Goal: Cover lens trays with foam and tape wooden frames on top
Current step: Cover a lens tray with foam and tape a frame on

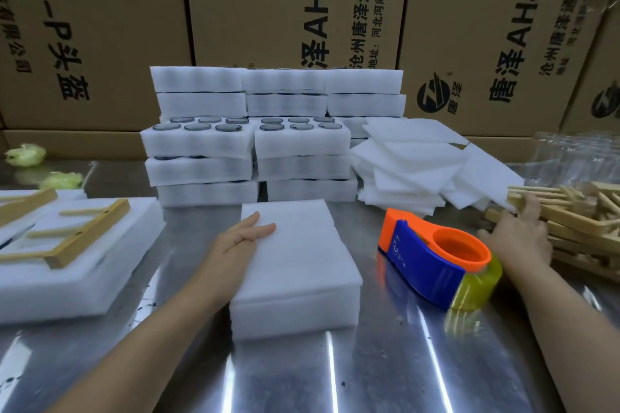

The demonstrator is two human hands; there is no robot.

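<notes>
one lens tray (295,320), capped by a white foam sheet (302,255) that hides what it holds, lies on the shiny metal surface (335,379) in the middle of the view. the left hand (241,238) rests flat on the left part of that foam sheet, fingers straight and close together. just right of the tray, apart from it, an orange and blue tape dispenser (436,261) lies on the surface with a yellowish roll of tape at its near end. further right of the tray, the right hand (518,238) reaches onto a loose pile of wooden frames (577,228). its fingers lie over the sticks, and whether they grip one cannot be told.

behind the tray stand stacks of foam trays (248,144), several layers high. the two front stacks are uncovered on top and show round dark lenses (196,126) seated in their holes. behind and right of the tray, beside those stacks, is a sliding heap of thin foam squares (412,161), its edge reaching the wooden pile. left of the tray lies another foam-covered pack (67,285) with a wooden frame (87,235) on top. cardboard boxes (292,10) printed with characters stand at the back, beyond the stacks. far left of the tray, near the boxes, sit two crumpled yellow-green lumps (25,153). clear plastic wrapping (577,154) lies behind the wooden pile.
</notes>
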